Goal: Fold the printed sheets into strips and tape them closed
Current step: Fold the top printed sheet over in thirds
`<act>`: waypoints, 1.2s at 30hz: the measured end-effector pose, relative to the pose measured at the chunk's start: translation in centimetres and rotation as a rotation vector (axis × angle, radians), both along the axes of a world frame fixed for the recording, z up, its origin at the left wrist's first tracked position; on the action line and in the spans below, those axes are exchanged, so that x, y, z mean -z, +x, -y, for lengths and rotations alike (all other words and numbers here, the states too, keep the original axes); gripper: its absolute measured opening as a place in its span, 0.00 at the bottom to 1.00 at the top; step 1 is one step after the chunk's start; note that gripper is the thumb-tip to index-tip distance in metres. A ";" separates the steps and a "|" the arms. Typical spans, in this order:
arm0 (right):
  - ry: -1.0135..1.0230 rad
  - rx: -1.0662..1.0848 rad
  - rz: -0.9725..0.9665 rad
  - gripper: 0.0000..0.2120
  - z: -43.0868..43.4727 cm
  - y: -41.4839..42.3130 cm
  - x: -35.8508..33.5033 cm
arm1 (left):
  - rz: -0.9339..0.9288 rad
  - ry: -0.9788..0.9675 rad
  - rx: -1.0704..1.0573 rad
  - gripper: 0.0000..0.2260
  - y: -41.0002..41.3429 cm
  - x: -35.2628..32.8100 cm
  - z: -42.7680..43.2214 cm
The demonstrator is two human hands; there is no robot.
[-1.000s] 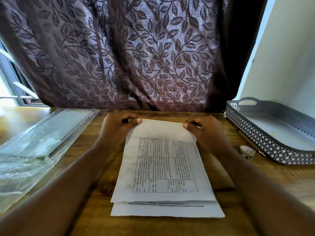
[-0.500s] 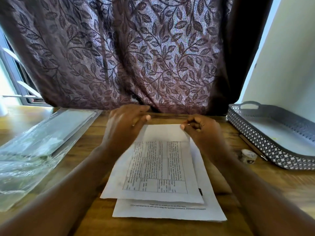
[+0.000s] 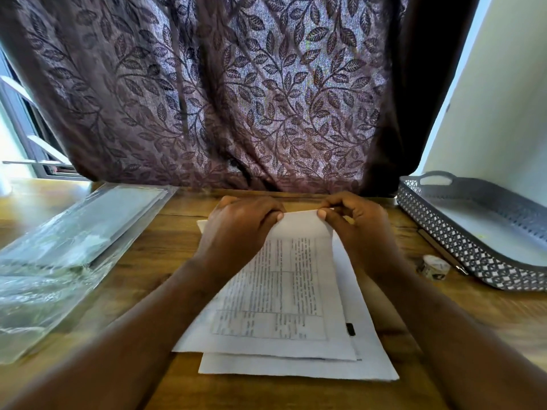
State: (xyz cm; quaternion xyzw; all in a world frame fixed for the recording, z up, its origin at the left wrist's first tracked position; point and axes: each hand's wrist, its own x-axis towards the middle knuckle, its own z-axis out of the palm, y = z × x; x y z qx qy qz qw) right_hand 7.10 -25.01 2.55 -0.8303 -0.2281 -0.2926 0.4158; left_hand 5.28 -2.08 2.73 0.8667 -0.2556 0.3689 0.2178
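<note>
Nothing here can be read. The top printed sheet (image 3: 281, 291) carries a ruled table filled with small print, too blurred to make out. The sheet beneath (image 3: 364, 344) shows only a small black block. Dark marks on the tape roll (image 3: 433, 267) are illegible.

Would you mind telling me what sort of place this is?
Probably a room in a home: a wooden table stands before a leaf-patterned curtain, a window frame shows at the left, and a grey lattice-sided tray sits on the table.
</note>
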 end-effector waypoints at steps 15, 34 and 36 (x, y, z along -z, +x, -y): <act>0.181 -0.029 -0.149 0.05 3.9 2.5 1.1 | -0.225 -0.305 -0.139 0.04 2.7 1.5 -4.5; 0.503 -0.081 -0.456 0.04 4.9 3.2 1.9 | -0.714 -0.776 0.226 0.11 2.9 2.0 -3.1; 0.499 -0.103 -0.451 0.04 5.0 3.2 1.9 | -0.728 -0.769 0.219 0.09 2.9 2.2 -3.2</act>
